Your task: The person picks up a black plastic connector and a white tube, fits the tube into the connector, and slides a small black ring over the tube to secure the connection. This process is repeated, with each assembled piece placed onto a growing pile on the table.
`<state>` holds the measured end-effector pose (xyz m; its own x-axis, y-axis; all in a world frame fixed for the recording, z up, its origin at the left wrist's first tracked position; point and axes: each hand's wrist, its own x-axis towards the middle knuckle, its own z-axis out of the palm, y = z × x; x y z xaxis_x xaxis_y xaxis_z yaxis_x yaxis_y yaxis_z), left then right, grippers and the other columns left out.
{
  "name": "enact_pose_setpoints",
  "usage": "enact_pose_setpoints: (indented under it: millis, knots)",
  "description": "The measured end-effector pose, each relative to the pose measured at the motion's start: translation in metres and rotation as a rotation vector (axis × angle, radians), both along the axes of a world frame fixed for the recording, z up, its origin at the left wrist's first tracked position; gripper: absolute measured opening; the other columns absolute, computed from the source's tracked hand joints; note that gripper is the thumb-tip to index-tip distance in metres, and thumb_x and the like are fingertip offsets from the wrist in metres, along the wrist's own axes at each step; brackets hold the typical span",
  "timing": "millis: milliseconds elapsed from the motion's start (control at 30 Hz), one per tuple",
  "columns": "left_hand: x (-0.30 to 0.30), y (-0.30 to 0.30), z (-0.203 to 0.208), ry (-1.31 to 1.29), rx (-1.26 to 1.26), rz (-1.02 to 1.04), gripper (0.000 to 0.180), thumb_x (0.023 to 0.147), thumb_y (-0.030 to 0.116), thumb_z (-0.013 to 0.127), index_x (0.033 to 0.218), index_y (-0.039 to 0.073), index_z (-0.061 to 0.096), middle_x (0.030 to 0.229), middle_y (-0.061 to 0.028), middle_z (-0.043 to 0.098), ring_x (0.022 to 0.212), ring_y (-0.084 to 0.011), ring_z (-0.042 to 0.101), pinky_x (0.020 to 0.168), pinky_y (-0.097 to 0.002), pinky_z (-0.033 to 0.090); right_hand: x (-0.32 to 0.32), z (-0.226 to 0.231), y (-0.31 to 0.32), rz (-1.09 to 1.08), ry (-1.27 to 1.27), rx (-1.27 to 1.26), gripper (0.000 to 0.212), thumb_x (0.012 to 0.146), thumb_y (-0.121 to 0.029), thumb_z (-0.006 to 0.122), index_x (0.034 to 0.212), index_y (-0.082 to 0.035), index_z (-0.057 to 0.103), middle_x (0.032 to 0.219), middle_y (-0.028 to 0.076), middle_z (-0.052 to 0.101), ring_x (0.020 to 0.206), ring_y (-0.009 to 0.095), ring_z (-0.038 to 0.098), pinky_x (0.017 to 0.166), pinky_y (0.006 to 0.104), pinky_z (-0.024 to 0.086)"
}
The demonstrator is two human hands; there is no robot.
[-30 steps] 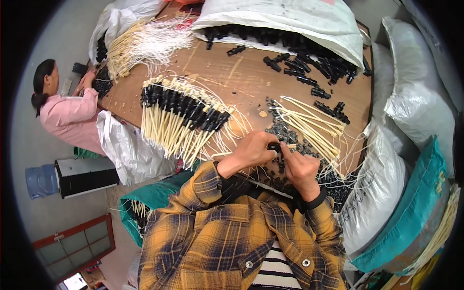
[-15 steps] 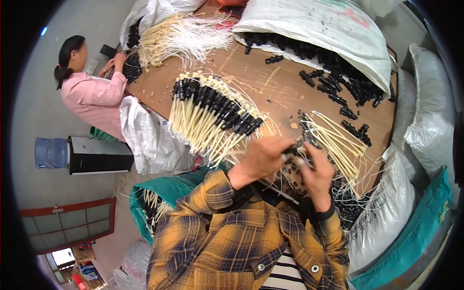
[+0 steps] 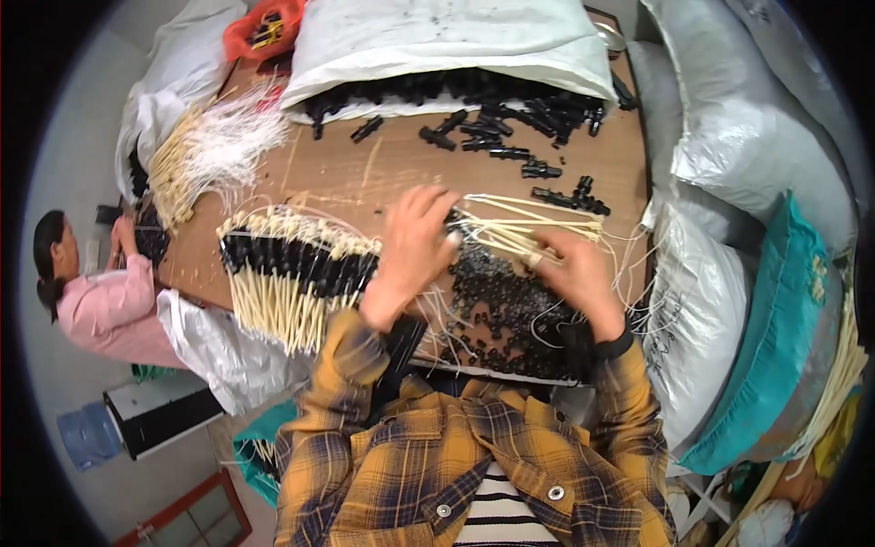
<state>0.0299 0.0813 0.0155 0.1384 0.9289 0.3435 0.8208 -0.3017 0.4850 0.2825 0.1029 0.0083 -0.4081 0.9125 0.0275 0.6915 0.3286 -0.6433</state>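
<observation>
My left hand (image 3: 415, 246) is curled above the table, closed, with a bit of something black showing at its fingertips; most of what it holds is hidden. To its right, my right hand (image 3: 579, 278) has its fingers closed at the near end of a loose bundle of cream-coloured tubes (image 3: 506, 233) with thin white cords. Beneath and between the hands lies a spread of small black parts (image 3: 497, 305). Left of my left hand, a dense row of cream tubes fitted with black plastic connectors (image 3: 296, 264) lies fanned on the table.
A white woven sack (image 3: 447, 46) spills black connectors (image 3: 510, 128) across the far side of the wooden table (image 3: 337, 164). Cream tubes with white cords (image 3: 196, 155) are piled far left, near a co-worker in pink (image 3: 114, 296). Stuffed white sacks (image 3: 697, 319) crowd the right edge.
The view has swung to the right, so the table's contents sit further left. My right hand has moved from beside my left hand out to the cream tubes.
</observation>
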Motion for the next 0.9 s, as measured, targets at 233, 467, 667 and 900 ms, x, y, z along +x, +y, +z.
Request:
enact_pose_setpoints:
  millis: [233,467,667,900]
  knots:
    - [0.030,0.146,-0.044,0.240,-0.229,0.136,0.061,0.073,0.020,0.065,0.133,0.025,0.051,0.147,-0.0185,0.031,0.136,-0.0445,0.022,0.106,-0.0665,0.018,0.088,-0.025,0.085,-0.252,-0.161,0.142,0.057,0.068,-0.011,0.069,0.123,-0.004,0.058,0.107,0.016,0.066,0.091,0.029,0.063,0.080,0.0346,0.049]
    - [-0.011,0.138,-0.064,0.221,-0.276,0.048,0.064,0.073,0.007,0.065,0.132,0.025,0.052,0.143,-0.0134,0.039,0.125,-0.0372,0.040,0.103,-0.0543,0.031,0.037,-0.052,0.131,0.086,0.004,-0.048,0.070,0.070,-0.009,0.061,0.137,-0.002,0.042,0.114,0.024,0.060,0.107,0.039,0.057,0.093,0.0397,0.045]
    - [-0.063,0.110,-0.056,0.121,-0.380,-0.076,0.057,0.071,0.000,0.057,0.125,0.016,0.059,0.134,-0.0169,0.048,0.121,-0.0379,0.044,0.108,-0.0452,0.031,-0.014,-0.035,0.141,0.423,0.076,-0.163,0.062,0.072,-0.013,0.064,0.131,-0.001,0.048,0.115,0.023,0.060,0.106,0.038,0.057,0.091,0.0423,0.047]
    - [-0.028,0.088,-0.021,0.196,-0.221,-0.067,0.058,0.068,-0.001,0.062,0.124,0.015,0.059,0.133,-0.0144,0.050,0.125,-0.0339,0.043,0.109,-0.0449,0.033,-0.006,-0.049,0.182,-0.143,-0.168,0.373,0.044,0.071,-0.002,0.058,0.115,0.000,0.058,0.117,0.022,0.054,0.105,0.041,0.054,0.089,0.0435,0.047]
